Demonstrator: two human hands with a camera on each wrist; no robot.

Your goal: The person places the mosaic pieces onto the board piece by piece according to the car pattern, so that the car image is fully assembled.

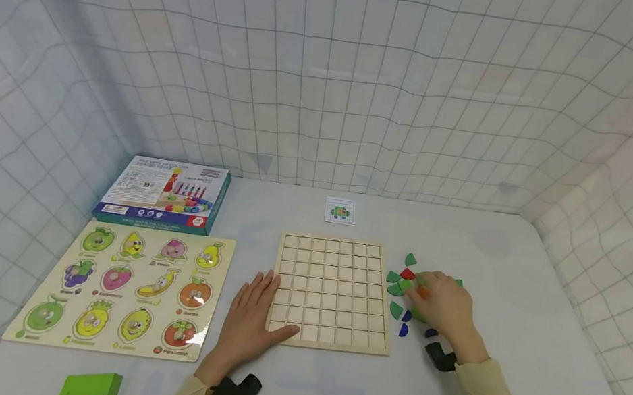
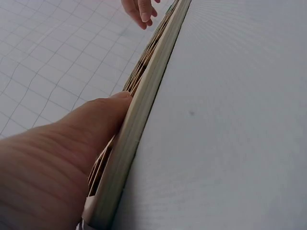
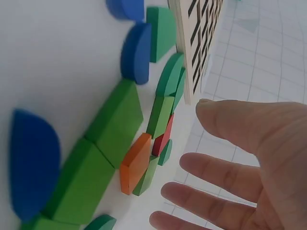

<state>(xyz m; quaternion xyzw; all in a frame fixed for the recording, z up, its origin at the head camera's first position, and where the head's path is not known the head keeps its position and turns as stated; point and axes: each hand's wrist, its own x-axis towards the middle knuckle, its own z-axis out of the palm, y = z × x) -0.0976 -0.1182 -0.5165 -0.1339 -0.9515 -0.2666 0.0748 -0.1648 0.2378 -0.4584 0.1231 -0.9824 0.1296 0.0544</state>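
A wooden grid board (image 1: pixel 327 347) lies flat at the middle of the table. My left hand (image 1: pixel 252 317) rests at its lower left corner, fingers straight along the left side and the thumb (image 2: pixel 103 112) over the front rim. To the right of the board, my right hand (image 1: pixel 447 306) hovers over loose coloured blocks. Its fingers are spread and hold nothing in the right wrist view. Near them are an orange block (image 3: pixel 135 163), a red block (image 3: pixel 163 137), green blocks (image 3: pixel 115 127) and blue half-round blocks (image 3: pixel 34 165). Part of the group is hidden under the hand in the head view.
A small card with a green car picture (image 1: pixel 340 211) lies behind the board. At the left are a fruit puzzle board (image 1: pixel 118 294) and a printed toy box (image 1: pixel 163 195). A bright green block (image 1: pixel 90 387) lies at the front left. Grid-patterned walls enclose the table.
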